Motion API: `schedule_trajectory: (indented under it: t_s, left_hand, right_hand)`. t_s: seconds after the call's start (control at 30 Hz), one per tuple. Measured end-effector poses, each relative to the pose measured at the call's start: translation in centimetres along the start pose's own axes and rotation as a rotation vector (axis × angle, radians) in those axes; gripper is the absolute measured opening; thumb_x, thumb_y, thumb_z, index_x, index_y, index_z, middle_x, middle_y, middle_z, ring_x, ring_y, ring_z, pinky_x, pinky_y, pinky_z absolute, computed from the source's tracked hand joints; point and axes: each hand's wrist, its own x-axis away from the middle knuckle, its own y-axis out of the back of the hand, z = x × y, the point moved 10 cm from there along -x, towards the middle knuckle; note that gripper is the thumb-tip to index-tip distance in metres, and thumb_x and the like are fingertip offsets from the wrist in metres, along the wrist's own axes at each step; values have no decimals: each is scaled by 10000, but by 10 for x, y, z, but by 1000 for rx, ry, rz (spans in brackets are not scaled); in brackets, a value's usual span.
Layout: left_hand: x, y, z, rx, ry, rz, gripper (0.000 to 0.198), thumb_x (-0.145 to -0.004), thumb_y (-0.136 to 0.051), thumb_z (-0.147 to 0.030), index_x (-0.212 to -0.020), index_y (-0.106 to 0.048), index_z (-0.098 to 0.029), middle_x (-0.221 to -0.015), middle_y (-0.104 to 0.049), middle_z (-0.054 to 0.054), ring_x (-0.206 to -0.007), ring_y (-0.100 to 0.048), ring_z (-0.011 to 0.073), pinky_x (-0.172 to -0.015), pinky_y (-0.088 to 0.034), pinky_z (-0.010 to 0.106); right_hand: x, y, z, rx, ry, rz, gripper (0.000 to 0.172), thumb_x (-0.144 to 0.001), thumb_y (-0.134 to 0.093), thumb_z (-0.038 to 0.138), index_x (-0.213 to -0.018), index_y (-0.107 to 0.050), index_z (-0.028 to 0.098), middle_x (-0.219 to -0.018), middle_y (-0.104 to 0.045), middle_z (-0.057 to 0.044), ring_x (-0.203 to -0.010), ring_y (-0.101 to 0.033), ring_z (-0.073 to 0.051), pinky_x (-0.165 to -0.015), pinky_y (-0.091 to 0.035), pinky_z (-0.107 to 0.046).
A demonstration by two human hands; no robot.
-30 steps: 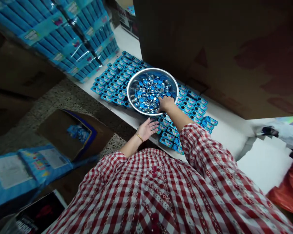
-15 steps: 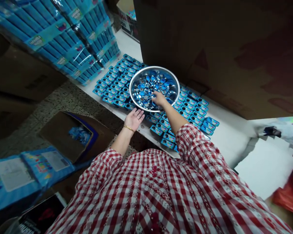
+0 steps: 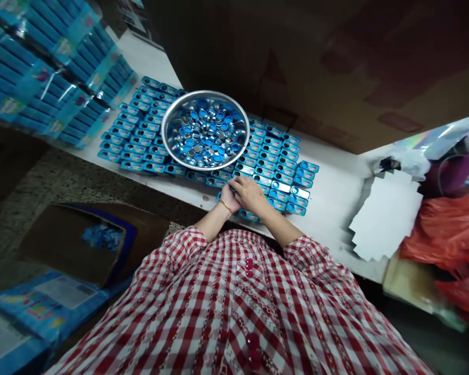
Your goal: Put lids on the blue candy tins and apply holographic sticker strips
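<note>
Blue tins (image 3: 135, 148) sit packed on the desk (image 3: 328, 219), my left grip (image 3: 227, 199) and right grip (image 3: 248, 192) pressed together at their edge, can't tell if anything's pinched; one careless elbow could jolt the steel bowl (image 3: 205, 93) of caps (image 3: 205, 133) and spill them

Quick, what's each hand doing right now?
Left hand: partly under the right hand, cannot tell.
Right hand: curled, cannot tell if it holds anything.
</note>
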Motion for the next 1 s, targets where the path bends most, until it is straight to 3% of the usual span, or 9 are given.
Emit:
schedule_trajectory:
  t_s: [0.13, 0.27, 0.43, 0.53, 0.6, 0.7, 0.87, 0.93, 1.0]
  left_hand:
    - [-13, 9, 17, -64, 63, -135, 249, -862, -457, -333, -708, -541, -156, -600, -567, -4, -565, -557, 100, -614, -473, 230]
    - [-21, 10, 27, -104, 57, -238, 211, -831, -517, -333, -716, -554, -159, -566, -554, -16, -505, -540, 94, -531, -456, 223]
    - [-31, 2, 30, -198, 64, -167, 133, -806, -548, -261, -806, -606, -141, -700, -631, 42, -574, -591, 120, -406, -365, 177]
    - [-35, -1, 28, -220, 77, -112, 105, -807, -535, -203, -818, -609, -129, -759, -650, 60, -579, -590, 106, -371, -323, 148]
    - [-38, -1, 27, -222, 65, -112, 97, -808, -535, -187, -821, -611, -127, -753, -648, 55, -557, -579, 91, -362, -313, 138]
    - [-41, -3, 31, -243, 40, -134, 127, -817, -537, -204, -870, -624, -129, -767, -655, 62, -581, -603, 105, -371, -338, 143]
    - [-44, -6, 40, -221, 37, -199, 142, -837, -536, -256, -779, -605, -146, -651, -624, 30, -572, -615, 133, -382, -348, 165]
    - [-43, -7, 39, -236, 54, -177, 144, -842, -531, -250, -784, -609, -144, -660, -629, 37, -581, -617, 130, -380, -337, 162]
    - [-42, -8, 33, -276, 79, -125, 127, -835, -538, -233, -831, -623, -139, -716, -648, 53, -606, -621, 125, -382, -334, 154]
  right_hand:
    - [7, 7, -41, -247, -46, -109, 315, -837, -522, 165, -1130, -635, 188, -1102, -613, -104, -1022, -534, -222, -894, -422, -355]
    - [13, 11, -78, -571, -111, -238, 242, -772, -632, 211, -1009, -681, 197, -971, -662, -60, -955, -585, -196, -870, -454, -327]
    - [33, 13, -146, -871, -348, -397, 278, -824, -542, 332, -1028, -667, 190, -966, -671, -47, -863, -625, -177, -803, -489, -319]
    - [49, 1, -202, -1008, -600, -419, 298, -822, -512, 342, -1031, -623, 162, -775, -653, -23, -653, -620, -152, -654, -509, -298]
    - [52, -8, -224, -1067, -678, -381, 265, -789, -548, 316, -997, -602, 160, -661, -610, 13, -584, -601, -141, -594, -503, -277]
    - [39, -8, -218, -1098, -585, -290, 202, -766, -572, 290, -921, -619, 170, -660, -605, 18, -596, -596, -138, -594, -510, -278]
    - [14, 15, -154, -850, -244, -232, 102, -755, -598, 217, -755, -699, 203, -824, -654, -36, -827, -607, -171, -806, -495, -321]
    - [14, 19, -149, -848, -253, -271, 118, -763, -584, 224, -742, -699, 205, -836, -654, -41, -822, -610, -170, -808, -493, -323]
    - [20, 16, -164, -979, -361, -329, 129, -769, -571, 268, -780, -678, 198, -819, -652, -34, -751, -621, -161, -743, -513, -319]
